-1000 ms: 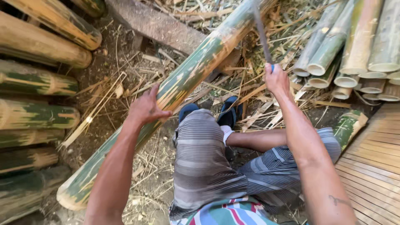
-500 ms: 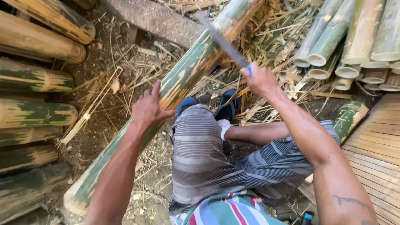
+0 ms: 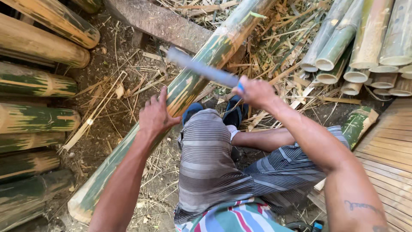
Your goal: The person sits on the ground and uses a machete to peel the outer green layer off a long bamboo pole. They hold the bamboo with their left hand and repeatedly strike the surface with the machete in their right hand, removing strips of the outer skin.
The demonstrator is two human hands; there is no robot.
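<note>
Under the left hand lies the bamboo pole, pressed with fingers spread; right hand grips a blade

Lying across bare dirt ground: long green bamboo pole, stacked bamboo poles left, cut bamboo tubes far right, dry straw scraps scattering between.

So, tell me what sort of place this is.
Likely an outdoor bamboo-working yard: stacked bamboo poles on bare dirt, cut bamboo tubes piled at right, and dry shavings littering the ground around the long bamboo pole being chopped.
</note>
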